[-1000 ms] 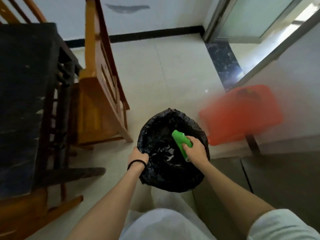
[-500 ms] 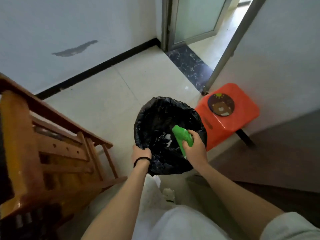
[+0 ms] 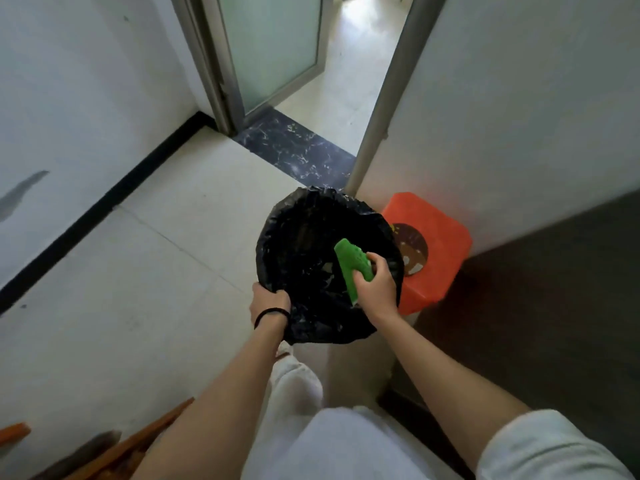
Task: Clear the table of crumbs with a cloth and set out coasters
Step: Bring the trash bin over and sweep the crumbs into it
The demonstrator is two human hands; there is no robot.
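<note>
A bin lined with a black bag [image 3: 304, 233] is held up in front of me above the tiled floor. My left hand [image 3: 268, 301] grips its near rim, a black band round the wrist. Over the bin's open mouth my right hand [image 3: 375, 289] grips a folded green cloth [image 3: 351, 265], which points up and away from me. The table and the coasters are out of view.
An orange plastic stool [image 3: 440, 237] with a round brown picture on its seat stands just right of the bin, against a white wall. A doorway with a frosted glass door [image 3: 273, 46] lies ahead. Wooden chair parts [image 3: 114, 452] show at the bottom left.
My view has swung right, so the wooden chair and dark table have slid out to the left. Both hands keep their hold on the bin and the cloth.
</note>
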